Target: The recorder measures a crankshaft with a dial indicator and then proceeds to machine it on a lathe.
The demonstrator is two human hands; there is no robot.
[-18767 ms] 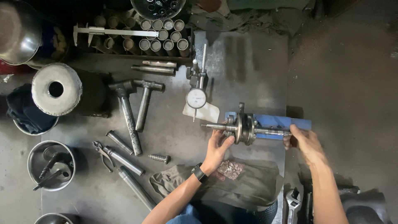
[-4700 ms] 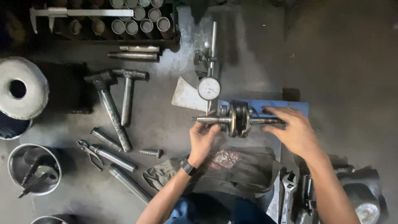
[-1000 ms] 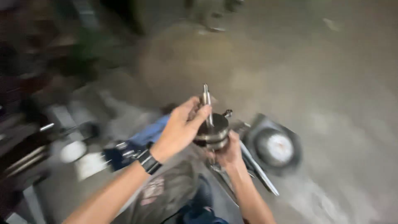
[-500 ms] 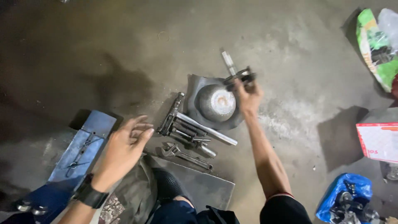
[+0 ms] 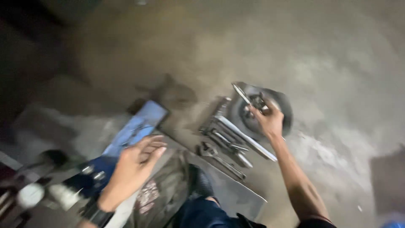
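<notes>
Grey concrete floor, blurred throughout. Over a round metal part, the crankshaft is gripped firmly by the right hand, shaft tilted upward for control. Beside the blue tray, the left hand is held open, empty, seemingly for balance.

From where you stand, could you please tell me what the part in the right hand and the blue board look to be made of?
The part in the right hand looks like grey metal: a pale shaft sticks out, though blur hides the finish. The blue board looks smooth and slightly glossy, perhaps painted metal or plastic; I cannot tell which.
</notes>
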